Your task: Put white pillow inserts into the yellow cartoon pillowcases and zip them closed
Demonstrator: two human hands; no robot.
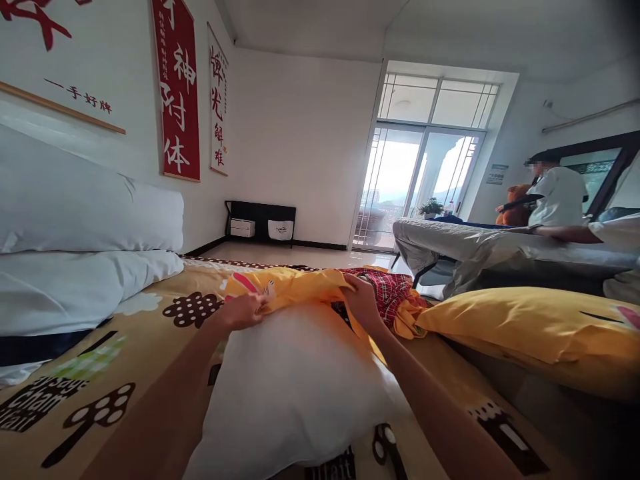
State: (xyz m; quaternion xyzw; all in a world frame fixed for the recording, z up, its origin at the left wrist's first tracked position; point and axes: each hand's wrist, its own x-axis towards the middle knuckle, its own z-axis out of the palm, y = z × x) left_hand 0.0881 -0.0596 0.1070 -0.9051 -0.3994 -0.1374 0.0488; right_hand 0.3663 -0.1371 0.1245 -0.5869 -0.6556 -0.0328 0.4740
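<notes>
A white pillow [300, 387] lies on the printed bedsheet [145, 373] right in front of me. Its far end meets the opening of a yellow pillowcase [295, 283] with a pink and white print. My left hand [245, 310] is closed on the left edge of the pillowcase. On the right edge, my right hand [361, 300] pinches the same cloth, fingers wrapped over the hem. Between the hands the pillowcase edge stretches across the pillow's far end. How far the pillow sits inside cannot be made out.
Stacked white pillows [90, 220] stand at the left. A filled yellow pillow [540, 327] lies at the right, near a red plaid cloth [390, 293]. Beyond is a plastic-covered table [450, 240] with a person [555, 193] behind it. A black shelf [260, 223] stands by the wall.
</notes>
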